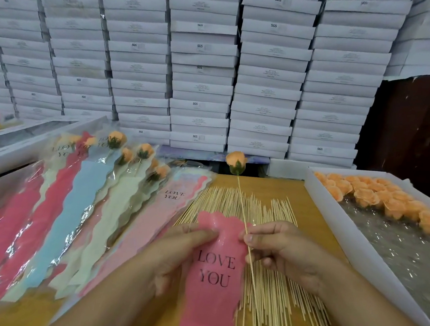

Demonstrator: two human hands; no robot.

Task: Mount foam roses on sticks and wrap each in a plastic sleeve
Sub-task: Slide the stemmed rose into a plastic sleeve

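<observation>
A pink plastic sleeve (212,287) printed LOVE YOU lies upright between my hands. My left hand (175,253) grips its left edge near the top. My right hand (281,252) pinches a thin wooden stick (242,209) that carries an orange foam rose (236,162) at its far end. The stick runs along the sleeve's right edge, outside the sleeve as far as I can tell. The rose stands well above the sleeve's scalloped top.
A pile of loose sticks (271,284) covers the wooden table under my hands. A white tray (356,253) of orange foam roses (377,198) sits at the right. Wrapped roses in coloured sleeves (75,202) lie at the left. White boxes (204,65) are stacked behind.
</observation>
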